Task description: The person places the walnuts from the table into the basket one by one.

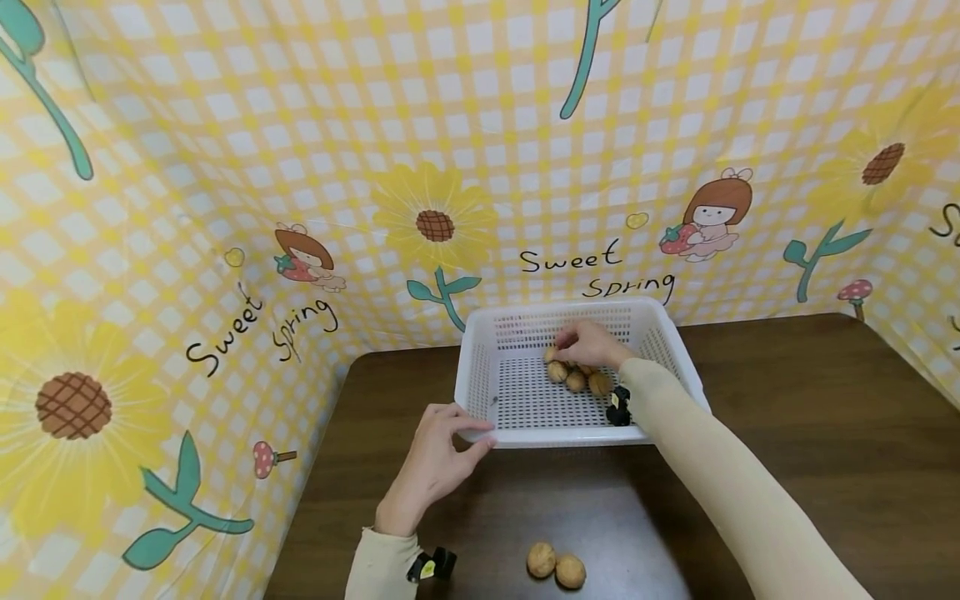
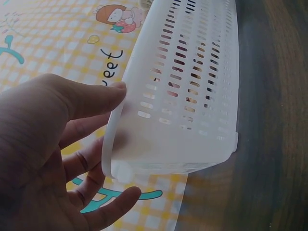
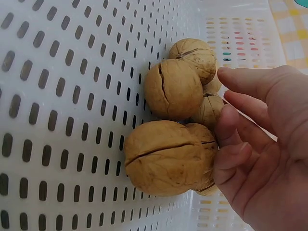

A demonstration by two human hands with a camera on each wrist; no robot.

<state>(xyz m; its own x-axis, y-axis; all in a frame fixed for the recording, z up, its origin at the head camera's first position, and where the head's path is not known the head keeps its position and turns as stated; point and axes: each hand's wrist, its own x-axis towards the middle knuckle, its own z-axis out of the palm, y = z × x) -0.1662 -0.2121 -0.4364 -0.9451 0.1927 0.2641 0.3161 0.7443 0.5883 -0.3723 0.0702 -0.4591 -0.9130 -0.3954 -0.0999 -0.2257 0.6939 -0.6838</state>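
Note:
A white plastic basket (image 1: 525,437) with slotted walls stands on the table. My left hand (image 1: 435,458) pinches its near left corner rim, thumb on one side and fingers on the other; the left wrist view shows the thumb on the basket wall (image 2: 173,110). Inside the basket, my right hand (image 1: 592,343) is at a group of walnuts (image 1: 576,381), its fingers loosely bent. In the right wrist view, the fingertips touch or nearly touch the walnuts (image 3: 163,156), with no walnut clearly gripped. Part of the group is hidden behind the hand.
Two walnuts (image 1: 555,567) lie side by side on the dark wooden table (image 1: 787,392), near its front. A yellow checked cloth (image 1: 337,108) with sunflower prints hangs behind and to the left. The basket's back rim is close to this cloth.

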